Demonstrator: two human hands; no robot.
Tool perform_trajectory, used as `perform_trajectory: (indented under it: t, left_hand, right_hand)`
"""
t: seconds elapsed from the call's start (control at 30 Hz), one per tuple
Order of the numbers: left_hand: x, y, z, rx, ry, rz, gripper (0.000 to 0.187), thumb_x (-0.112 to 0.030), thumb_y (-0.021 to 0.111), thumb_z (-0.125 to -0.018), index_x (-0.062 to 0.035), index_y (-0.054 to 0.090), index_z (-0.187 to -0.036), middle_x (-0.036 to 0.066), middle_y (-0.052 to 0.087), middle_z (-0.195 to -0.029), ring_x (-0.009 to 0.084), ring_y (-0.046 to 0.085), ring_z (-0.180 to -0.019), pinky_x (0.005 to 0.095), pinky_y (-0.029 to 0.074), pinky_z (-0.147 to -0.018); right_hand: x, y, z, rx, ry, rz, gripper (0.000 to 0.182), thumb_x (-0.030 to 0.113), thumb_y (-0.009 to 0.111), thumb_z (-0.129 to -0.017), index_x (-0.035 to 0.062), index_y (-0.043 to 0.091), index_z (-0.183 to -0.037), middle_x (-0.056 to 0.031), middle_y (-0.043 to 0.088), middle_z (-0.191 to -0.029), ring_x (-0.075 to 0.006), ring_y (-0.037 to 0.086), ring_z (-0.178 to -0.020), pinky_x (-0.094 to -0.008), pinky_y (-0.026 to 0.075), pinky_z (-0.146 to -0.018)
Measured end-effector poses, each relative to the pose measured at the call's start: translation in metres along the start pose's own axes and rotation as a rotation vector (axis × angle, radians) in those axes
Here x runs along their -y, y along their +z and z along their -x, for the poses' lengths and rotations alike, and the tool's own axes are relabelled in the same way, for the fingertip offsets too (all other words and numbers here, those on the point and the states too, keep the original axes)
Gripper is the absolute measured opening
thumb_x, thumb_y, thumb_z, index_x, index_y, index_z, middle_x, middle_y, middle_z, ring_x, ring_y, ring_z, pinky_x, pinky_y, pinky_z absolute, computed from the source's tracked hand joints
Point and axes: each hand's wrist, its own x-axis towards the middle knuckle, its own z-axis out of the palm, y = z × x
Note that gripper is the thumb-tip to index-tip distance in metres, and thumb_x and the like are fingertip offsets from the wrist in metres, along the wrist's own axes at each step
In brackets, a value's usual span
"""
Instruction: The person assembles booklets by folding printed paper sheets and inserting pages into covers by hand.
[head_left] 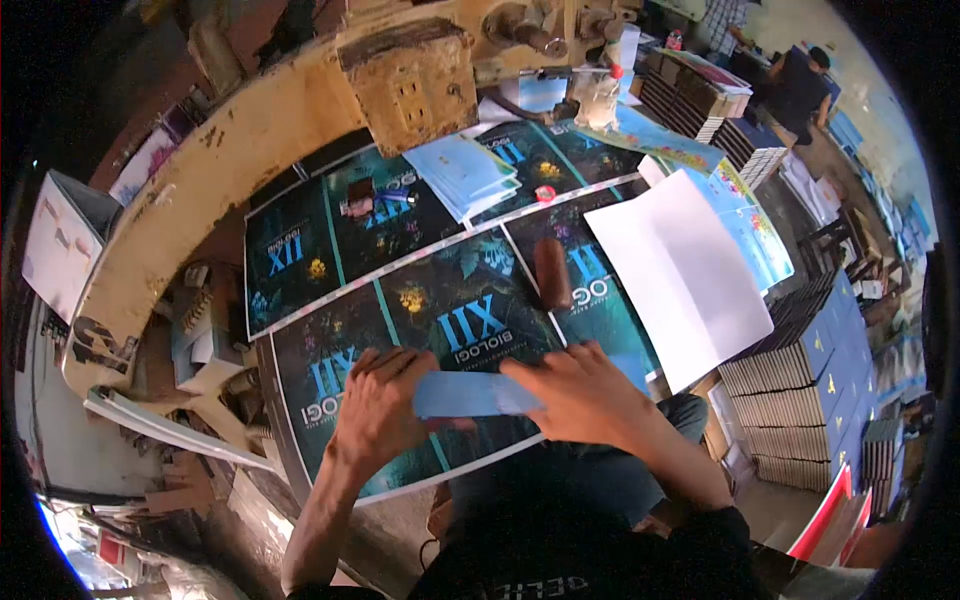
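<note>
A light blue paper piece (470, 394) is held between my two hands, low over the front of the printed sheet (440, 285) marked "BIOLOGI XII". My left hand (385, 400) is closed at its left end, the fingers curled over. My right hand (590, 395) grips it further right, thumb along its upper edge, and some blue shows past the knuckles. How many layers the paper has, I cannot tell. Just beyond my right hand lies a brown rounded block (552, 274). A large white sheet (690, 275) lies to the right.
A small stack of blue booklets (462, 180) lies at the back, near a small red round item (545, 194). Worn machine parts (410, 85) border the far side. Tall book stacks (790, 390) stand at the right. Two people (800, 95) are in the right background.
</note>
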Motion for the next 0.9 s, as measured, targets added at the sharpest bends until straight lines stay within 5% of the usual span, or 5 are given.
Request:
perform_trajectory:
  t: [0.17, 0.33, 0.43, 0.63, 0.9]
  left_hand:
    - [0.066, 0.002, -0.091, -0.331, -0.227, 0.909, 0.065, -0.048, 0.085, -0.082, 0.0011, 0.067, -0.121, 0.014, 0.073, -0.109, 0.021, 0.069, -0.104, 0.0386, 0.054, -0.085]
    - [0.152, 0.086, -0.266, -0.335, -0.747, 0.738, 0.075, -0.066, 0.07, -0.086, 0.005, 0.073, -0.109, 0.017, 0.074, -0.107, 0.0216, 0.069, -0.098, 0.0383, 0.056, -0.08]
    - [0.172, 0.096, -0.331, -0.243, -0.49, 0.81, 0.085, -0.066, 0.072, -0.083, 0.0049, 0.063, -0.13, 0.021, 0.067, -0.128, 0.026, 0.064, -0.118, 0.0435, 0.054, -0.098]
    - [0.13, 0.095, -0.383, -0.005, -1.382, -0.051, 0.135, -0.075, 0.089, -0.051, -0.0026, 0.04, -0.154, 0.019, 0.042, -0.157, 0.0375, 0.038, -0.146, 0.0571, 0.031, -0.119]
    - [0.16, 0.087, -0.367, 0.1, -1.182, 0.156, 0.14, -0.071, 0.093, -0.046, -0.0028, 0.038, -0.155, 0.018, 0.042, -0.158, 0.0369, 0.032, -0.149, 0.0608, 0.031, -0.117]
  right_hand:
    - [-0.026, 0.001, 0.032, -0.053, 0.054, 0.053, 0.064, 0.024, 0.073, -0.084, 0.0189, 0.053, -0.145, -0.0177, 0.068, -0.106, -0.04, 0.065, -0.102, -0.0532, 0.046, -0.095]
    - [-0.04, 0.003, 0.017, -0.061, -0.033, -0.009, 0.053, 0.033, 0.075, -0.084, 0.0183, 0.06, -0.134, -0.0147, 0.072, -0.092, -0.0384, 0.071, -0.088, -0.0487, 0.055, -0.082]
    - [-0.036, 0.002, 0.018, -0.029, 0.008, 0.057, 0.054, 0.035, 0.075, -0.084, 0.0178, 0.058, -0.133, -0.0121, 0.072, -0.087, -0.0349, 0.072, -0.086, -0.0476, 0.054, -0.076]
    - [-0.043, 0.019, 0.019, -0.178, -0.027, 0.056, 0.062, 0.034, 0.073, -0.085, 0.0195, 0.053, -0.142, -0.0109, 0.072, -0.087, -0.0332, 0.071, -0.084, -0.0458, 0.052, -0.073]
    - [-0.035, -0.001, 0.018, 0.01, 0.053, 0.063, 0.068, 0.036, 0.074, -0.085, 0.0226, 0.051, -0.148, -0.0086, 0.072, -0.1, -0.0322, 0.069, -0.091, -0.0435, 0.049, -0.08]
